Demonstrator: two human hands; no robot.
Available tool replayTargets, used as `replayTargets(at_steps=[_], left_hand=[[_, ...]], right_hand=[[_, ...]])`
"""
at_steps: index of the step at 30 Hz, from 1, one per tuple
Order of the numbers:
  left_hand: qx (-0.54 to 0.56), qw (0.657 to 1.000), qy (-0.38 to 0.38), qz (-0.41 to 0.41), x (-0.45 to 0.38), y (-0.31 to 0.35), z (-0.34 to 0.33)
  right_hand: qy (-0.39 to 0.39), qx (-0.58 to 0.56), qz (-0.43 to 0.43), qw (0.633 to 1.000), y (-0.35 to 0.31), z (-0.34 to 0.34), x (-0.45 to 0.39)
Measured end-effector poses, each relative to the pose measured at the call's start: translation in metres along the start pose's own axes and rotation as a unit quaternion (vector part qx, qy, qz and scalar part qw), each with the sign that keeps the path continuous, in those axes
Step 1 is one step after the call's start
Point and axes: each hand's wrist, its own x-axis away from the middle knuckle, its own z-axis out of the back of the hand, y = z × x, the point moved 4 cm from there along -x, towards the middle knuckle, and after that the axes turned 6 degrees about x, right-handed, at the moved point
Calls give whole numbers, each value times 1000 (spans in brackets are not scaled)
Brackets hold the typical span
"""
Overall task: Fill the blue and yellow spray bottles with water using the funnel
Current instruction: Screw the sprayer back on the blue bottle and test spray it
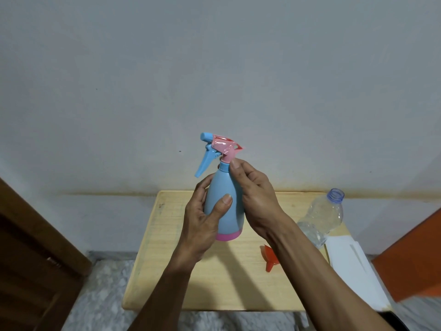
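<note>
Blue spray bottle (223,199) up in the air at centre frame, upright, lifted clear above the wooden worktop (167,247). Pink-and-blue trigger head (220,149) seated on the neck, nozzle aimed toward the left of the frame. Left hand (202,223) wrapped round the lower body, thumb flat across the front: a firm grip on the bottle. Right hand (253,187) up at the collar, fingertips (235,163) pinching just under the pink head, a narrow grip that looks set for twisting.

Judging progress: either cap coming off before filling or going back on after it. Opaque body, so no water level to read; cannot tell which. Likely early, with the head on and the funnel untouched.

Orange funnel (270,258) lying on its side on the worktop, lower right of centre, partly hidden behind the right forearm, well apart from the bottle. Clear plastic water bottle (322,218) at the right edge of the worktop, cap off, leaning, some water visible low down. White sheet or box (353,263) just beside it, orange surface (410,254) at far right. No yellow spray bottle anywhere in view, so that half of the job apparently still to do. Dark wooden door (31,247) at lower left, plain wall behind.
</note>
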Motion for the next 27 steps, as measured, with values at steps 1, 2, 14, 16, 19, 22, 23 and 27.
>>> replayTargets(at_steps=[1,2,14,16,19,22,23,27], left_hand=[[-4,1000,2,0,0,0,1],[-7,1000,4,0,0,0,1],[-22,999,15,-19,-1,1,11],[-21,999,18,-26,-1,1,12],[-14,999,14,-26,1,0,14],[-10,1000,13,-23,1,-2,16],[-12,1000,13,-22,1,-2,17],[-26,999,21,-28,1,-2,19]], right_hand=[[2,1,3,1000,0,0,-1],[4,2,6,1000,0,-1,-1],[-4,6,31,999,1,-5,-8],[13,3,32,999,6,-4,-10],[21,1,29,999,11,-4,-10],[20,7,29,999,9,-6,-8],[18,5,27,999,8,-6,-8],[26,26,36,999,1,-6,-7]])
